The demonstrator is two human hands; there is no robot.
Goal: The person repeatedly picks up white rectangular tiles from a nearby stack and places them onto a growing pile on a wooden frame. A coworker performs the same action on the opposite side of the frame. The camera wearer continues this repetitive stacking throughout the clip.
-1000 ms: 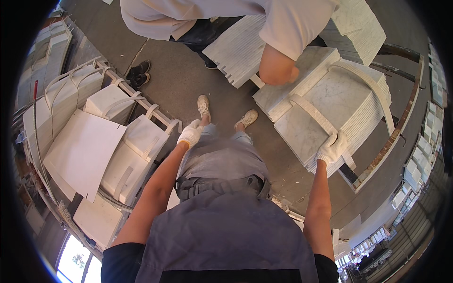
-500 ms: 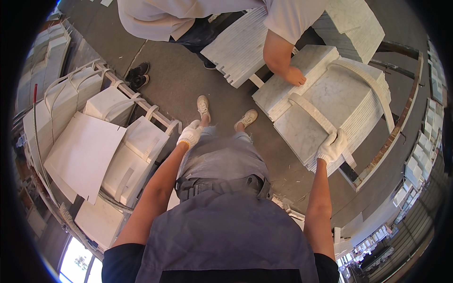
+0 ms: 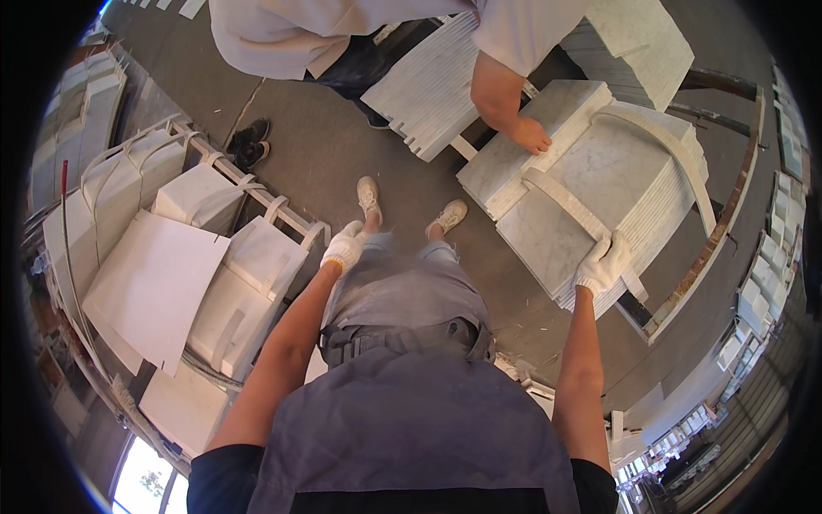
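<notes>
My right hand [image 3: 603, 264], in a white knit glove, lies over a pale webbing strap [image 3: 565, 204] at the near corner of a stack of grey-veined white marble slabs [image 3: 629, 163]. A gap shows between its thumb and fingers. Beside my left thigh hangs my left hand [image 3: 344, 247], gloved alike, its fingers curled together; whatever is in them, if anything, is hidden. Across the stack, a co-worker's bare hand [image 3: 531, 135] touches a narrower slab piece [image 3: 561, 128] on top. A second strap [image 3: 664, 141] arches over the stack's far right side.
Another slab stack [image 3: 428, 86] with notched ends stands beyond, and more slabs [image 3: 638, 51] rest at far right. A rusty metal frame [image 3: 719, 231] borders the right stack. On my left is a rack [image 3: 295, 218] with strapped white slabs and a loose white sheet [image 3: 154, 278].
The co-worker's hand and arm have shifted slightly left along the slab piece. My own hands stay in nearly the same places.
</notes>
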